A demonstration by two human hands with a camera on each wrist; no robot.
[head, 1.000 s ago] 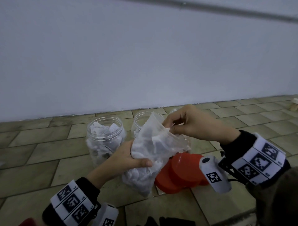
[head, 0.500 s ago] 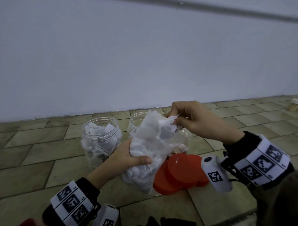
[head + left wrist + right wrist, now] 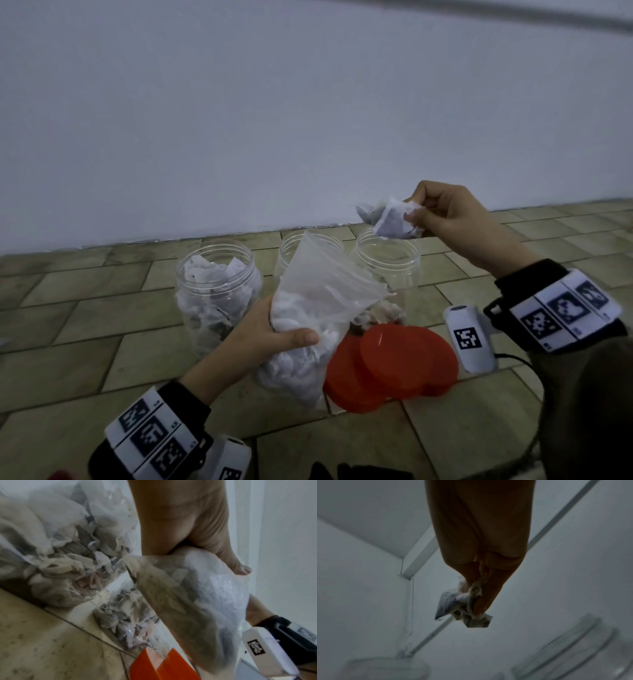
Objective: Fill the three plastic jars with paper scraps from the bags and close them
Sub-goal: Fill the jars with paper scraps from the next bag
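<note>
Wall [image 3: 308, 120], pale and plain, is filling the upper half of the head view and meeting the floor [image 3: 68, 308] behind the jars. The floor, of greenish tiles, is carrying everything else.

Bag [image 3: 318, 318], clear plastic and stuffed with white paper scraps, is standing open-mouthed in the middle, its base on the floor just beside the lids. The left hand [image 3: 270, 329] is gripping it round the middle, thumb across the near face; the left wrist view is showing the same grip [image 3: 197, 534] on the bag [image 3: 197, 608].

Three clear jars are standing open in a row behind the bag. Left jar [image 3: 217, 291] is holding scraps almost to its neck. Middle jar [image 3: 308, 246] is mostly hidden by the bag; scraps are showing through its lower wall in the left wrist view. Right jar [image 3: 388, 263] is showing scraps only near its base.

Lids [image 3: 390, 366], red-orange discs, are lying overlapped on the floor in front of the right jar and touching the bag's base.

The right hand [image 3: 445, 219] is hovering above the right jar's mouth, fingers and thumb pinching a small wad of scraps [image 3: 390, 219]; the wad is hanging clear of the rim. The right wrist view is showing the pinch [image 3: 479, 588] on the wad [image 3: 462, 608] from below.

Marker bands are circling both wrists over dark sleeves.
</note>
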